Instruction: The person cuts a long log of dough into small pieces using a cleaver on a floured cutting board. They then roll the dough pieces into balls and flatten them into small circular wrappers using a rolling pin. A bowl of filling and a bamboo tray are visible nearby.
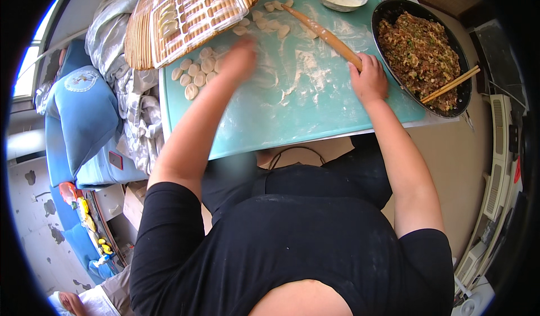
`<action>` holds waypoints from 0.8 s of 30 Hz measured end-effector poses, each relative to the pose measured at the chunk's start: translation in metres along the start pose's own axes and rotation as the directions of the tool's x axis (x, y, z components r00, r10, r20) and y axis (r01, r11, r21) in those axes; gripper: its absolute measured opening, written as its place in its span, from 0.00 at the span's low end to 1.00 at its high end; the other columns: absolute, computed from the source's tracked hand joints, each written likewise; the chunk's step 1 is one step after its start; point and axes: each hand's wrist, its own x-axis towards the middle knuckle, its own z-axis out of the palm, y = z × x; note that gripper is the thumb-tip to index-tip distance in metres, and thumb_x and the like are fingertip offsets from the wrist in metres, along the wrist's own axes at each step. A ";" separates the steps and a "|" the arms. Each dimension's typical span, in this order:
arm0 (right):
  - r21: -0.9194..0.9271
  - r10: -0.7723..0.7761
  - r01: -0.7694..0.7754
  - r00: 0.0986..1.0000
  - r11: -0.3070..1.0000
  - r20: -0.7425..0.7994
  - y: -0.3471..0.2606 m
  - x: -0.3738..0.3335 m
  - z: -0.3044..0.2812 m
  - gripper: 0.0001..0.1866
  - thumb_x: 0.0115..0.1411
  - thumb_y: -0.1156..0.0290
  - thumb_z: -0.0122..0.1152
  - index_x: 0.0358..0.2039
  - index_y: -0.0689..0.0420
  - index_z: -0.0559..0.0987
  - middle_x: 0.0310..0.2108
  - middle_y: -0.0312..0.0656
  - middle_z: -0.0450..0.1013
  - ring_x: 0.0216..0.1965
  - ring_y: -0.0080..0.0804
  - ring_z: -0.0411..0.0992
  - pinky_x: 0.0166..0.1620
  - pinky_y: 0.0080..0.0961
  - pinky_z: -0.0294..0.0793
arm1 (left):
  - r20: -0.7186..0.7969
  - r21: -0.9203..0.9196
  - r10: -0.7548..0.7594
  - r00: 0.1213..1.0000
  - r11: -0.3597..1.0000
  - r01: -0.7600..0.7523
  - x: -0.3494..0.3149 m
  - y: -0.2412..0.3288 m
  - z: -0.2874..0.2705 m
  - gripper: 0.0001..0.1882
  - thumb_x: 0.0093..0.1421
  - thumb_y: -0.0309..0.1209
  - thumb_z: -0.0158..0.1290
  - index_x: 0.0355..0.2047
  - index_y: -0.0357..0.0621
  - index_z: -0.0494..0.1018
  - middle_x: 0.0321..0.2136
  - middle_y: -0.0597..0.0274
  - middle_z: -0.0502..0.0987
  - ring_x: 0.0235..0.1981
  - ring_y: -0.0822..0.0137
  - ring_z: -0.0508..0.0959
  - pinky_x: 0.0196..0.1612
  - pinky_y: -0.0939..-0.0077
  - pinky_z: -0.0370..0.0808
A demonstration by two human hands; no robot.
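My right hand (369,79) is closed around the near end of a wooden rolling pin (322,33), which slants away to the far left across the floured green mat (247,130). Over the mat's left side, my left hand (238,59) is smeared by motion, so its fingers cannot be read. Just beside it lie several small flattened dough rounds (192,91). Beyond it, more dough pieces (283,32) are scattered toward the back, some close to the pin's far tip. Loose flour (306,71) whitens the middle of the mat.
A black pan (376,21) of minced filling stands at right, with wooden chopsticks (450,84) across its rim. At the back is a metal bowl (318,0) of flour. A plastic tray (243,8) with several dumplings sits on a round woven mat (136,41). Another person's hand (71,303) shows lower left.
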 end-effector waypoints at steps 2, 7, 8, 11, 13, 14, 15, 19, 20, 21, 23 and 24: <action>0.018 -0.008 0.008 1.000 1.000 -0.007 0.002 -0.001 0.001 0.15 0.55 0.61 0.58 0.42 0.52 0.72 0.40 0.40 0.69 0.43 0.42 0.67 0.45 0.37 0.69 | -0.102 -0.001 0.221 0.970 0.975 -0.223 -0.016 0.043 0.021 0.23 0.57 0.25 0.42 0.54 0.46 0.65 0.57 0.52 0.64 0.54 0.50 0.67 0.56 0.64 0.65; 0.016 -0.011 0.011 1.000 1.000 -0.025 0.000 -0.001 0.000 0.16 0.55 0.61 0.58 0.42 0.53 0.72 0.40 0.41 0.69 0.44 0.43 0.67 0.45 0.38 0.69 | -0.049 -0.282 0.287 0.957 0.915 -0.289 -0.016 0.118 0.027 0.21 0.55 0.24 0.46 0.50 0.46 0.70 0.51 0.57 0.70 0.53 0.51 0.68 0.52 0.64 0.69; 0.018 -0.017 0.017 0.999 1.000 -0.036 0.000 -0.001 0.000 0.16 0.55 0.61 0.58 0.42 0.53 0.72 0.40 0.41 0.69 0.44 0.43 0.67 0.45 0.38 0.69 | -0.060 -0.233 0.297 0.953 0.924 -0.303 -0.014 0.121 0.026 0.20 0.54 0.24 0.47 0.48 0.46 0.71 0.49 0.57 0.71 0.51 0.52 0.69 0.50 0.64 0.70; 0.032 0.012 -0.011 1.000 0.999 -0.008 0.000 -0.001 0.001 0.17 0.55 0.61 0.58 0.42 0.53 0.72 0.40 0.41 0.69 0.44 0.43 0.67 0.45 0.38 0.69 | -0.070 -0.100 0.336 0.939 0.934 -0.342 -0.011 0.122 0.021 0.17 0.52 0.26 0.51 0.44 0.46 0.74 0.43 0.58 0.74 0.44 0.53 0.73 0.47 0.65 0.71; 0.049 0.013 -0.013 1.000 0.999 -0.008 0.001 -0.001 0.002 0.16 0.55 0.61 0.58 0.42 0.53 0.72 0.40 0.40 0.69 0.44 0.43 0.67 0.45 0.38 0.69 | -0.040 -0.039 0.371 0.928 0.927 -0.372 -0.022 0.117 0.016 0.16 0.51 0.27 0.53 0.42 0.47 0.76 0.41 0.59 0.73 0.40 0.55 0.74 0.45 0.66 0.72; 0.059 0.021 -0.020 1.000 0.998 -0.008 0.001 -0.002 0.003 0.16 0.55 0.61 0.58 0.42 0.53 0.72 0.40 0.40 0.68 0.44 0.43 0.67 0.45 0.38 0.69 | -0.029 -0.075 0.329 0.944 0.941 -0.330 -0.029 0.113 0.013 0.16 0.51 0.28 0.54 0.42 0.47 0.76 0.41 0.59 0.73 0.39 0.55 0.75 0.44 0.66 0.73; 0.057 0.025 -0.024 1.000 0.998 -0.011 0.000 -0.003 0.002 0.16 0.55 0.60 0.58 0.42 0.52 0.71 0.40 0.40 0.68 0.44 0.43 0.67 0.45 0.38 0.69 | -0.015 -0.109 0.287 0.958 0.952 -0.286 -0.037 0.109 0.009 0.16 0.50 0.29 0.55 0.42 0.47 0.76 0.42 0.59 0.73 0.39 0.55 0.75 0.43 0.66 0.73; 0.044 0.013 -0.012 1.000 0.999 -0.019 0.003 -0.003 0.005 0.16 0.56 0.59 0.57 0.42 0.52 0.71 0.41 0.39 0.68 0.44 0.42 0.67 0.46 0.38 0.69 | 0.015 -0.207 0.239 0.971 0.951 -0.231 -0.044 0.105 0.006 0.17 0.50 0.31 0.58 0.41 0.47 0.76 0.41 0.59 0.72 0.36 0.57 0.75 0.42 0.68 0.73; 0.043 0.016 -0.016 1.000 0.999 -0.017 0.004 -0.002 0.006 0.16 0.56 0.59 0.57 0.43 0.52 0.71 0.41 0.39 0.68 0.44 0.42 0.67 0.46 0.37 0.69 | -0.004 -0.208 0.256 0.967 0.945 -0.251 -0.045 0.108 0.004 0.17 0.49 0.31 0.58 0.41 0.47 0.75 0.41 0.59 0.73 0.36 0.58 0.76 0.41 0.68 0.73; 0.042 0.019 -0.018 1.000 0.999 -0.016 0.004 -0.003 0.006 0.16 0.56 0.59 0.57 0.43 0.52 0.71 0.41 0.39 0.68 0.45 0.42 0.67 0.47 0.37 0.69 | 0.009 -0.201 0.265 0.964 0.945 -0.258 -0.046 0.108 0.006 0.16 0.49 0.30 0.58 0.40 0.47 0.75 0.40 0.59 0.73 0.37 0.58 0.75 0.41 0.68 0.73; 0.044 0.040 -0.041 0.999 0.998 0.022 0.002 -0.002 0.004 0.17 0.56 0.59 0.56 0.43 0.51 0.71 0.41 0.38 0.68 0.45 0.42 0.67 0.47 0.37 0.69 | 0.020 -0.189 0.289 0.957 0.941 -0.280 -0.043 0.109 0.011 0.15 0.48 0.29 0.59 0.38 0.46 0.75 0.38 0.58 0.74 0.38 0.57 0.75 0.41 0.69 0.73; 0.046 0.050 -0.052 0.998 0.998 0.041 0.001 -0.001 0.003 0.17 0.56 0.59 0.56 0.43 0.51 0.71 0.41 0.38 0.68 0.45 0.42 0.67 0.47 0.37 0.69 | 0.004 -0.297 0.230 0.973 0.930 -0.218 -0.046 0.108 0.011 0.14 0.48 0.29 0.59 0.38 0.46 0.74 0.37 0.59 0.74 0.38 0.58 0.76 0.40 0.69 0.73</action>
